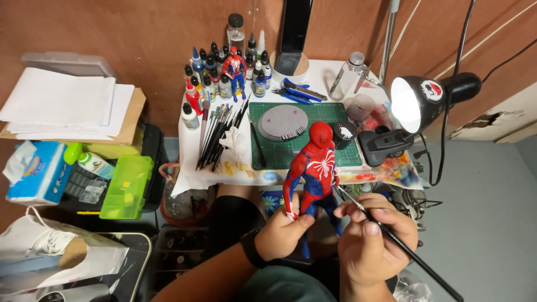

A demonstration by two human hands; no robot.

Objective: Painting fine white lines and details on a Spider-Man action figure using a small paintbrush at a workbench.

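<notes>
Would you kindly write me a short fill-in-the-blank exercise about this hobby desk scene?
1. The left hand holds a red and blue superhero figure by its ____.
2. The right hand holds a thin black-handled ____.
3. The grey round base lies on a ____ cutting mat.
4. The lit black desk lamp stands on the ____ side of the white-covered table.

Missing words: arm; paintbrush; green; right

Desk lamp [425,100] lit, head glaring white, sole evident source; brightest on the table just beside it. Dim below the lamp toward the floor. Focus sharp; slight edge bending
</notes>
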